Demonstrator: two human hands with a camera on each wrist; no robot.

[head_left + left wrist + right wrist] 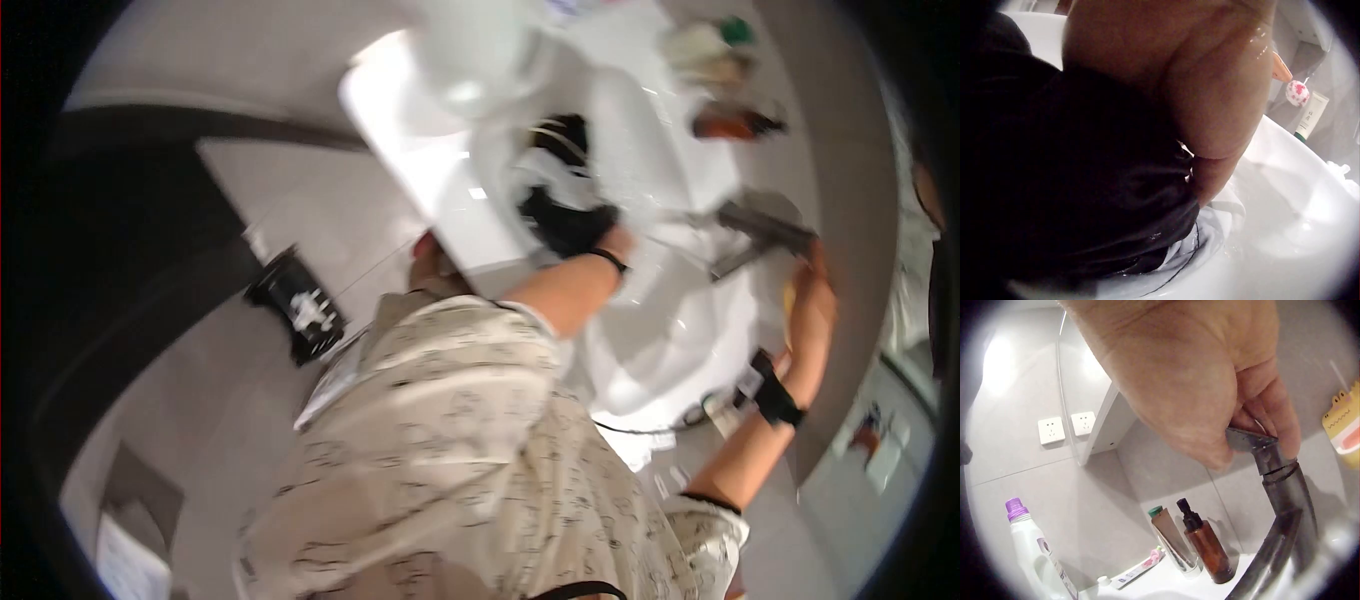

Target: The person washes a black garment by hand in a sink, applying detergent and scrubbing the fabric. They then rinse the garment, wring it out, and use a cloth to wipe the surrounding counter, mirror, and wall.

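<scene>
In the head view my left hand (615, 240) is down in the white washbasin (650, 360), gripping a wet black cloth (560, 220). The left wrist view shows this black cloth (1104, 181) bunched up against the hand (1210, 81), its fingers largely hidden. White fabric (1216, 219) lies beneath it in the basin. At the dark grey faucet (765, 230), my right hand (815, 275) reaches over the top. Seen from the right wrist, thumb and fingers of that hand (1210, 381) pinch the flat faucet handle (1252, 439).
Behind the faucet stand a brown pump bottle (1210, 550), a green-capped tube (1175, 540) and a purple-capped jug (1038, 556). A yellow cartoon holder (1344, 428) hangs on the wall. A black stool-like object (300, 305) stands on the floor at left.
</scene>
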